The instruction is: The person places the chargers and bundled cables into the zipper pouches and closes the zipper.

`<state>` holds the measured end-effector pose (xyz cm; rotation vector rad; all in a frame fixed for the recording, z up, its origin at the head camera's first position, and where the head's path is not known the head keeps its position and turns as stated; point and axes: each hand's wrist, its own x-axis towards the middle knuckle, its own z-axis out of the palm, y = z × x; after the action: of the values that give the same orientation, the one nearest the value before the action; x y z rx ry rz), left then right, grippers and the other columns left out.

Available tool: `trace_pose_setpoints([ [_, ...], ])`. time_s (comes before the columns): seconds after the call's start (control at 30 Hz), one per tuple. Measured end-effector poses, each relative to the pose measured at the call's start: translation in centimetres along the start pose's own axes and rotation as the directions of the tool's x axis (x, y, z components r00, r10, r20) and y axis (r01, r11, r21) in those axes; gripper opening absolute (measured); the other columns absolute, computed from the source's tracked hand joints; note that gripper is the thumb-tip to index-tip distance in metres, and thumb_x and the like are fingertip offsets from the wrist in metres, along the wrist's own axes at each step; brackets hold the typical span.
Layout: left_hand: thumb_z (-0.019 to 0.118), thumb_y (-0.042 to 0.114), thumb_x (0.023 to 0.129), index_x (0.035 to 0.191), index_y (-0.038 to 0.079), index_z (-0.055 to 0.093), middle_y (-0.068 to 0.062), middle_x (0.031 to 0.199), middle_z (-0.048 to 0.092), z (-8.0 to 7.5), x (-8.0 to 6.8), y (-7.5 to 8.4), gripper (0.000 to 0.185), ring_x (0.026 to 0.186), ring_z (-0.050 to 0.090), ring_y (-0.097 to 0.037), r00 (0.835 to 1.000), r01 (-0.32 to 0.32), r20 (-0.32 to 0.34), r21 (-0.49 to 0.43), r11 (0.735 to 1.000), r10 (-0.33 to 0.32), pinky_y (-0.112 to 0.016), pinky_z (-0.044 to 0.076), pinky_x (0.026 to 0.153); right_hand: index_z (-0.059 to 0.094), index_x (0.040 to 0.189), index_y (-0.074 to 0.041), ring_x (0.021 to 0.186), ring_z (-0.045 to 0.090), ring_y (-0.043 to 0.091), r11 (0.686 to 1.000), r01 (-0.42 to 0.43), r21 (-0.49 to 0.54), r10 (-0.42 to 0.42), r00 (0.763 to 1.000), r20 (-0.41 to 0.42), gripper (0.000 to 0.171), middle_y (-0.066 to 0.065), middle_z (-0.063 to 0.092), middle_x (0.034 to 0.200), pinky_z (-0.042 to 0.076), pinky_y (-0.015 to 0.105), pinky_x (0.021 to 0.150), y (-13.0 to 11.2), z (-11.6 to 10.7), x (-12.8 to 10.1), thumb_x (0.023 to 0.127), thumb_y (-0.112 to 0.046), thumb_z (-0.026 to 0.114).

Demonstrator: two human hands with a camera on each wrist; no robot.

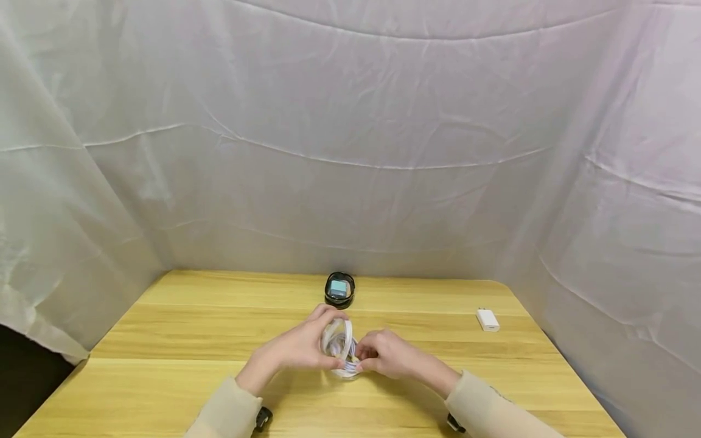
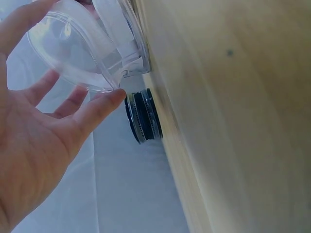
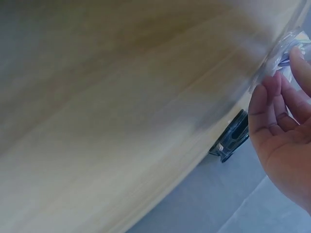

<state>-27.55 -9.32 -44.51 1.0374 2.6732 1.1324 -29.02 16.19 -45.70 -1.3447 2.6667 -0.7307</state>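
— Position of the item?

— A clear plastic case (image 1: pixel 341 348) sits mid-table, between the two hands and touching both. It stands on edge, its broad round face turned sideways, so its flat axis runs left to right across the wooden table (image 1: pixel 164 340).

— Left hand?

— The left hand (image 1: pixel 303 347) grasps the case from its left side — fingers arch over the top rim, thumb low. The left wrist view shows the transparent lid part (image 2: pixel 73 48) resting against the fingertips, palm spread behind it.

— Right hand?

— The right hand (image 1: pixel 386 356) pinches the lower right edge. Neither hand is nearer; both are on it. The right wrist view is blurred, showing only fingertips (image 3: pixel 265 97) at the clear rim.

— Anything else?

— A black smartwatch (image 1: pixel 339 289) lies just beyond the case, apart from it; a white charger plug (image 1: pixel 487 319) is well off to the right. Only the head view shows the plug.
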Motion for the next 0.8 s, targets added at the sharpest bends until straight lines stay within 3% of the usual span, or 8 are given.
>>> trace_pose_setpoints([
  [0.27,0.091,0.025,0.077,0.148,0.018,0.047,-0.014,0.139,0.043,0.1,-0.1,0.0,0.083,0.115,0.057,-0.028,1.0,-0.002,0.003,-0.024,1.0,0.002,-0.037,0.056,0.091,0.066,0.118,-0.001,0.068,0.054,-0.004,1.0,0.019,-0.007,-0.019,1.0,0.017,0.031,-0.007,0.067,0.08,0.051,0.014,0.064,-0.9,0.1,-0.1,0.091,-0.008,0.08],
  [0.53,0.09,0.027,0.079,0.148,0.02,0.047,-0.014,0.14,0.043,-0.1,0.0,0.0,0.082,0.113,0.058,-0.026,1.0,0.009,0.004,-0.019,1.0,-0.009,-0.032,0.054,0.09,0.066,0.1,-0.004,0.078,0.063,-0.001,1.0,-0.001,0.01,0.001,1.0,-0.005,0.013,0.001,0.073,0.088,0.056,0.015,0.071,-1.1,0.1,-0.1,0.094,-0.01,0.076],
  [0.8,0.09,0.028,0.078,0.148,0.019,0.047,-0.013,0.14,0.044,-0.1,-0.1,-0.1,0.083,0.113,0.059,-0.026,1.0,0.016,0.001,-0.019,1.0,-0.016,-0.036,0.056,0.091,0.064,0.092,-0.01,0.07,0.053,-0.004,1.0,-0.013,0.01,0.013,1.0,-0.027,0.012,-0.008,0.065,0.081,0.052,0.015,0.063,-1.1,0.5,-0.2,0.094,-0.009,0.076],
])
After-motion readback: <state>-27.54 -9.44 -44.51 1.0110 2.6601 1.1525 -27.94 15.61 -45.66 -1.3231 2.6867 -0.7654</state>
